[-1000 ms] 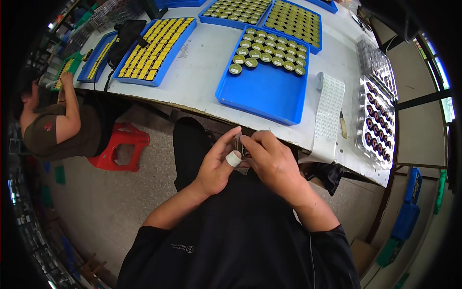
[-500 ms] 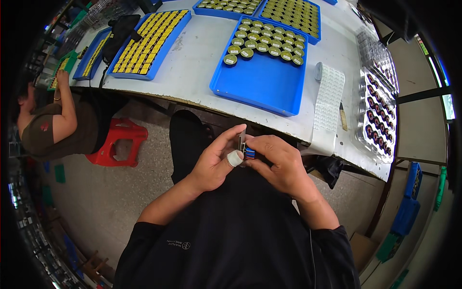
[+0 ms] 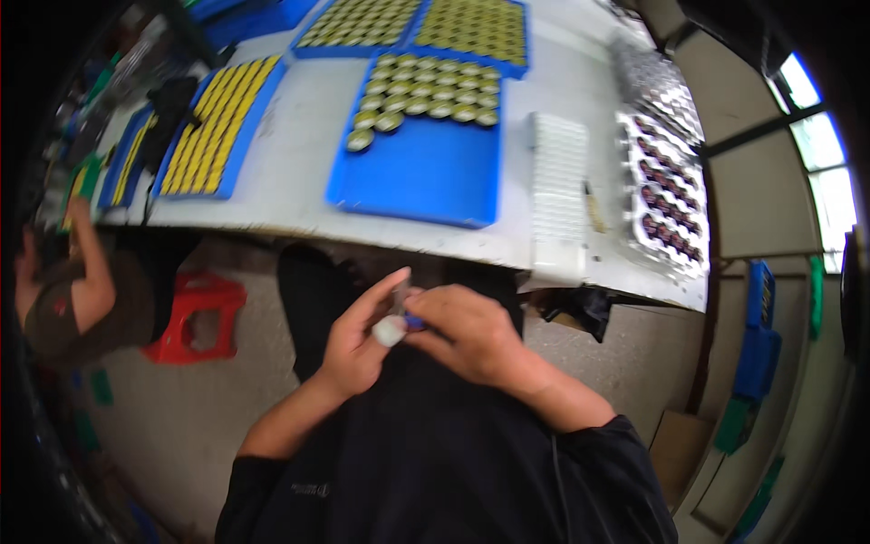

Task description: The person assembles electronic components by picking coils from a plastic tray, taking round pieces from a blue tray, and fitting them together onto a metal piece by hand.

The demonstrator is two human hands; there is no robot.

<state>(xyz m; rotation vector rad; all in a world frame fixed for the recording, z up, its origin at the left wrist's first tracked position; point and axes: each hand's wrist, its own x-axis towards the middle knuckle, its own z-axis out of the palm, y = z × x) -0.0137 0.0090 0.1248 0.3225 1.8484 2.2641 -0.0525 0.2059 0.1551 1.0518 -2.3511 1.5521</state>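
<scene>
Above my lap, just off the table's front edge, my left hand [image 3: 355,346] pinches a thin grey flat piece [image 3: 401,294] between thumb and forefinger. A white wrap [image 3: 390,331] covers that thumb's tip. My right hand [image 3: 467,328] is closed, its fingertips gripping a small blue piece [image 3: 414,322] right against the grey one. The blue piece is mostly covered by fingers and smeared by motion, so its kind does not show. Beyond my hands, a blue tray [image 3: 426,181] holds rows of round yellow-green topped pieces [image 3: 430,86] in its far half.
Two more filled blue trays [image 3: 358,23] stand behind. Yellow pieces fill a tray [image 3: 217,127] at left. A label strip [image 3: 559,172] and clear plastic trays of dark pieces [image 3: 666,195] lie at right. A co-worker's arm [image 3: 89,258] and a red stool [image 3: 201,317] are at left.
The whole view has shifted, so table and hands sit further left and the picture is blurred. Both hands keep the same pinch, close together on the small pieces.
</scene>
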